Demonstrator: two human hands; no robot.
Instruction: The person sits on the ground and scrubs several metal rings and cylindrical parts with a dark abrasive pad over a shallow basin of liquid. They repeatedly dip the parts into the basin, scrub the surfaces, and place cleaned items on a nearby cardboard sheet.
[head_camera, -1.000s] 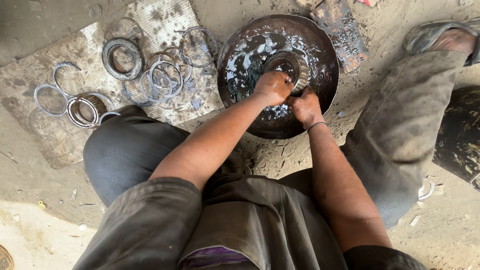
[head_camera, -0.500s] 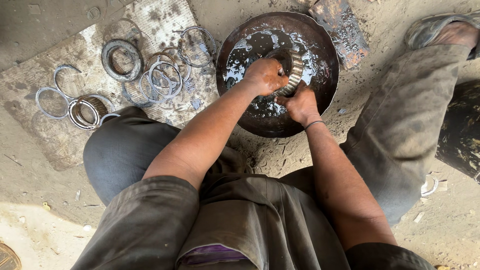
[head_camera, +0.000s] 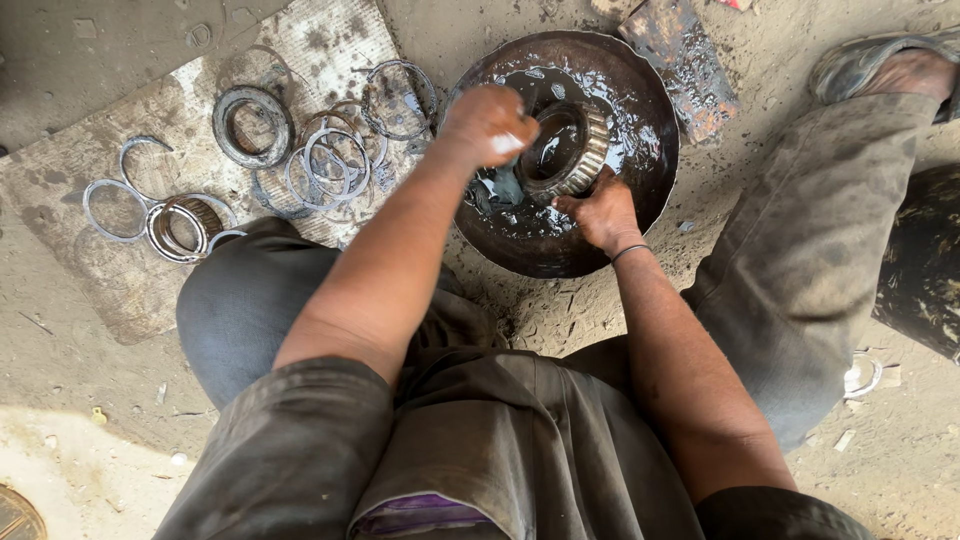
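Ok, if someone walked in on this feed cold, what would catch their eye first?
Probably the round dark pan of oily liquid at top centre, where the right hand steadies a toothed metal ring stood on edge while the left hand holds a wet rag beside it. Next, the scatter of loose metal rings on a worn board on the dirt to the left.

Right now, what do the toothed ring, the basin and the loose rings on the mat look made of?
Toothed ring: likely steel, grey, wet sheen on the ribs.
Basin: probably metal, dark and rusty, holding glossy dark liquid.
Loose rings: bare metal, dull silver, thin.
Mat: unclear, perhaps worn board.
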